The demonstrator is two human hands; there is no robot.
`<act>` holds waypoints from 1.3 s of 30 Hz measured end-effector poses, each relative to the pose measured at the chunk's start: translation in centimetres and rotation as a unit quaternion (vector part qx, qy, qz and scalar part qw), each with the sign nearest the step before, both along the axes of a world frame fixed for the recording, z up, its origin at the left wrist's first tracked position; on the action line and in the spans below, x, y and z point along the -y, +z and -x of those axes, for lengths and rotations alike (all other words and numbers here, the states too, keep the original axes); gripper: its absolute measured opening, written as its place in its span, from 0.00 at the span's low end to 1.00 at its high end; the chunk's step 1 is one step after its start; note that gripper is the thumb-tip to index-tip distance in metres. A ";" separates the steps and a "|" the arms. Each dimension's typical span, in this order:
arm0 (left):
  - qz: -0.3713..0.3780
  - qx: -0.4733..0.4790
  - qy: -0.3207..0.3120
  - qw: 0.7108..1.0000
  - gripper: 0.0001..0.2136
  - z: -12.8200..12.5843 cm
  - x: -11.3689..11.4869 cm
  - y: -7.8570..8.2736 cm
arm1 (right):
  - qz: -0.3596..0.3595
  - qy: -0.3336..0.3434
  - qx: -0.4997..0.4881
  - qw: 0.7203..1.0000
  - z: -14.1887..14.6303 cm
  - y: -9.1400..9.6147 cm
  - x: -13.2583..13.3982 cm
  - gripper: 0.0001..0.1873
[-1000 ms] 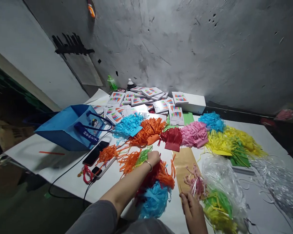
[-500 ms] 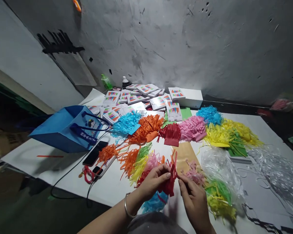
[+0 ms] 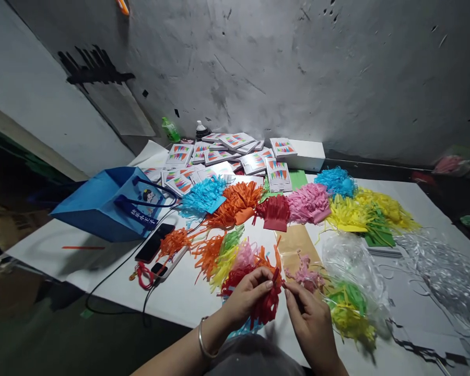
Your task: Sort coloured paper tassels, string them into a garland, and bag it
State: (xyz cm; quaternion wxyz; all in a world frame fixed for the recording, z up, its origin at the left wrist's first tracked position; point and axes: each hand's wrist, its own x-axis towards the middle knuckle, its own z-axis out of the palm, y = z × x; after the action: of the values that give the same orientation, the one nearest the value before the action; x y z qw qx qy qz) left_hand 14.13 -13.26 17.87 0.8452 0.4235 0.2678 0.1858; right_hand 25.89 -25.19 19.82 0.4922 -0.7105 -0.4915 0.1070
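Note:
My left hand [image 3: 247,295] and my right hand [image 3: 308,316] meet near the front edge of the white table [image 3: 43,245], both pinched on a red fringed paper tassel [image 3: 267,305] that hangs between them. The left wrist wears a silver bangle [image 3: 201,340]. Just beyond the hands lies a heap of orange, green, yellow and pink tassels [image 3: 227,253]. A blue tassel [image 3: 241,328] shows partly under my left hand. A small pink tassel [image 3: 304,274] rests on a brown paper envelope [image 3: 295,241].
A row of blue, orange, red, pink and yellow tassel piles [image 3: 276,206] crosses the table's middle. Behind it lie several printed cards [image 3: 219,156] and a white box [image 3: 309,154]. A blue gift bag [image 3: 109,203], two phones [image 3: 154,243] with cables and clear plastic bags [image 3: 352,261] sit around.
My left hand came back from the tassel heap and joined my right hand on the red tassel. Both hands have since drawn slightly closer to me with it.

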 end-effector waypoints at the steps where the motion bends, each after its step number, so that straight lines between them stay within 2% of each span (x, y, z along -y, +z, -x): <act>1: -0.014 -0.002 -0.002 1.000 0.15 0.0 0.0 0.0 | 0.003 0.004 -0.004 1.000 0.0 0.0 0.1 0.11; 5: -0.091 -0.020 -0.032 0.995 0.14 0.0 0.0 0.2 | 0.027 0.024 -0.036 0.999 0.0 0.1 0.4 0.12; 9: -0.241 -0.057 -0.087 0.965 0.13 0.2 0.2 0.8 | 0.069 0.026 -0.126 0.989 -0.5 -0.3 0.5 0.14; 12: -0.370 -0.081 -0.099 0.920 0.13 0.3 0.4 0.9 | 0.105 0.058 -0.273 0.955 -0.9 -0.7 0.4 0.21; 14: -0.407 -0.087 -0.090 0.905 0.13 0.3 0.4 0.9 | 0.120 0.086 -0.326 0.934 -0.9 -0.8 0.2 0.21; 16: -0.393 -0.081 -0.069 0.914 0.13 0.3 0.3 0.9 | 0.129 0.091 -0.301 0.940 -0.8 -0.8 0.2 0.19; 19: -0.365 -0.058 -0.058 0.927 0.12 0.0 0.1 0.5 | 0.146 0.106 -0.213 0.960 -0.5 -1.0 0.2 0.17; 21: -0.381 -0.057 -0.056 0.921 0.12 -0.1 -0.1 0.2 | 0.159 0.122 -0.179 0.963 -0.4 -1.4 0.4 0.16; 25: -0.402 -0.076 -0.009 0.913 0.12 -0.2 -0.7 -0.2 | 0.174 0.099 -0.141 0.970 -0.9 -2.5 1.1 0.16; 30: -0.362 -0.081 -0.096 0.924 0.10 -0.3 -0.4 -0.5 | 0.185 0.129 -0.121 0.967 -1.1 -2.7 1.3 0.15; 32: -0.353 -0.088 -0.094 0.927 0.11 -0.5 0.3 -1.0 | 0.181 0.141 -0.118 0.966 -0.7 -2.4 1.0 0.15; 36: -0.315 -0.088 -0.016 0.945 0.13 -0.8 0.6 -2.0 | 0.176 0.130 -0.078 0.973 -0.8 -2.9 0.6 0.15; 39: -0.229 -0.102 0.101 0.963 0.13 -0.2 -1.6 -2.1 | 0.191 0.092 0.011 0.977 -3.9 -5.3 2.3 0.15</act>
State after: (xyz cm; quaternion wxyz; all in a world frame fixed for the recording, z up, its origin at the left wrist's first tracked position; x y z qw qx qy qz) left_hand 14.35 -11.68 15.82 0.6707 0.5934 0.3441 0.2822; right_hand 29.80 -27.49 14.56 0.3304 -0.7441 -0.5307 0.2357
